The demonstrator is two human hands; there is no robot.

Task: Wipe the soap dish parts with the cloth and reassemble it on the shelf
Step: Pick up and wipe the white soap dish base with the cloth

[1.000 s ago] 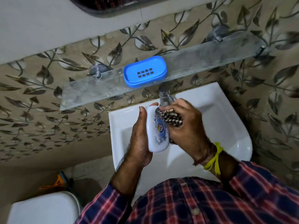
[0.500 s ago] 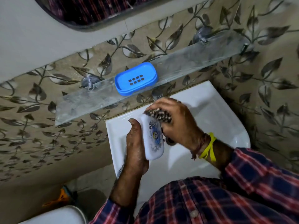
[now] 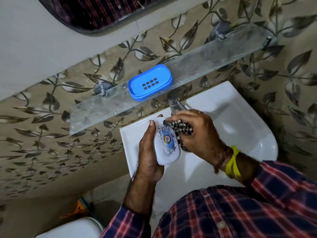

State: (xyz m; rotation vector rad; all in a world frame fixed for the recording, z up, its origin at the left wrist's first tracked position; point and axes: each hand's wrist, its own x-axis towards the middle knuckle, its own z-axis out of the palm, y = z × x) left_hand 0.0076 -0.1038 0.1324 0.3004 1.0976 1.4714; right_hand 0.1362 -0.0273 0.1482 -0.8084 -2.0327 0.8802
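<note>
My left hand [image 3: 149, 155] holds the white soap dish lid [image 3: 167, 146], which has a blue round print on top, over the sink. My right hand [image 3: 197, 133] grips a black-and-white checked cloth [image 3: 181, 129] and presses it against the lid's upper right edge. The blue soap dish base [image 3: 151, 82], with its slotted drain tray, rests on the glass shelf [image 3: 205, 62] above the sink, apart from both hands.
A white sink [image 3: 240, 134] lies below the hands, with a chrome tap [image 3: 173, 103] just under the shelf. The wall has leaf-patterned tiles. A mirror edge [image 3: 96, 16] is at the top. A white toilet lid [image 3: 72, 227] and an orange object [image 3: 77, 208] sit at the lower left.
The cloth in my right hand has rubbed along the upper part of the lid, and the view has shifted slightly. The blue base has stayed on the shelf.
</note>
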